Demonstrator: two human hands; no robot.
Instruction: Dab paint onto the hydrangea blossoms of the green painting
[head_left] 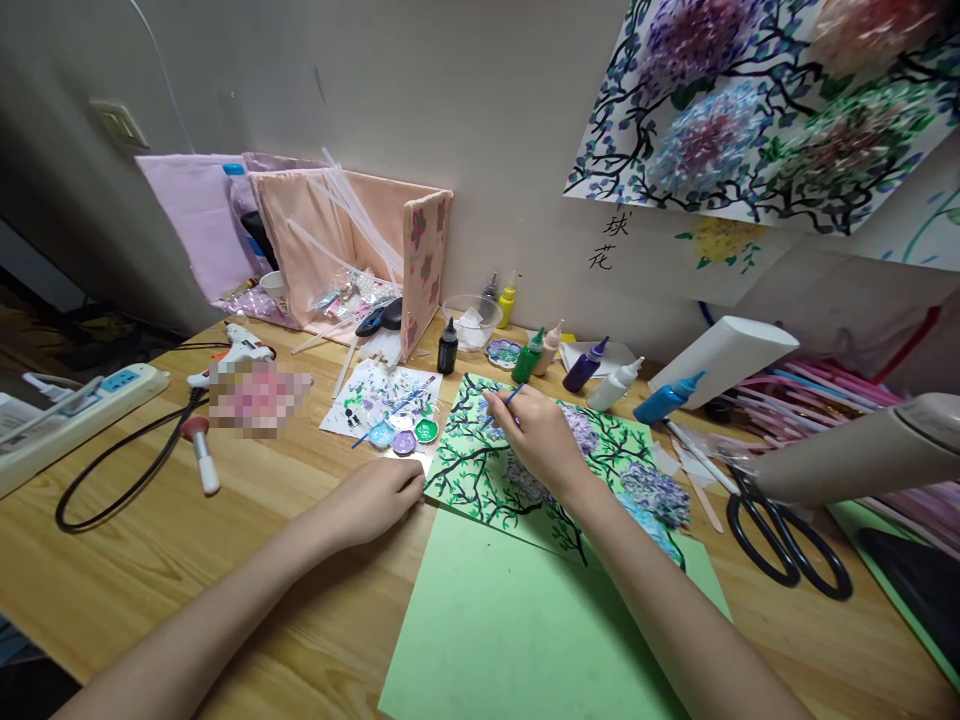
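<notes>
My right hand (536,435) pinches a thin blue paintbrush (514,394) over the upper left of a green sheet painted with dark branches and leaves (469,485). Purple-grey and blue flower clusters (654,492) show on that sheet, partly covered by my hand and forearm. My left hand (382,497) rests with curled fingers on the table, beside the sheet's left edge. Just beyond it lies a flower-shaped palette (403,441) with blue, purple and green paint. A second brush (385,418) lies across a paint-smeared white paper (360,395).
Behind the sheet stand paint bottles: black (447,348), green (529,355), purple (585,365), white (616,385) and blue (667,397). Black-handled scissors (784,535) lie right. A glue gun (244,345) and power strip (82,420) are left. A pink box (427,260) stands behind.
</notes>
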